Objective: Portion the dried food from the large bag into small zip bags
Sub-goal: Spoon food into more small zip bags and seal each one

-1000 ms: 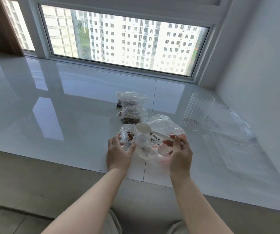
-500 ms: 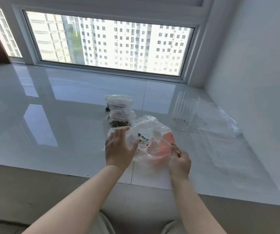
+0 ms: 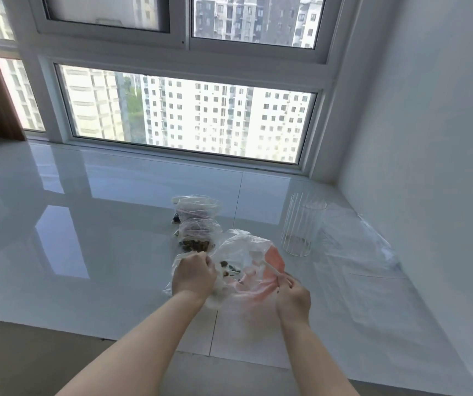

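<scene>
1. The left hand [image 3: 194,277] sits near the front edge of the glossy white table [image 3: 86,238], its fingers curled round the gathered left rim of the large bag [image 3: 241,270].
2. The right hand [image 3: 292,295] is just right of it, fingers pinching the handle of a white plastic spoon [image 3: 271,268] whose bowl reaches into the bag's mouth.
3. The large bag is clear plastic with an orange patch on its right side. It lies between the two hands, and a few dark pieces of dried food [image 3: 229,270] show inside.
4. Just behind the large bag lies a small zip bag [image 3: 196,235] holding brown dried food, and a second zip bag [image 3: 198,210] lies behind that, toward the window [image 3: 189,115].
5. To the right, a clear ribbed glass [image 3: 302,227] stands upright.
6. Flat clear plastic bags [image 3: 366,252] lie along the right edge of the table, by the wall.
</scene>
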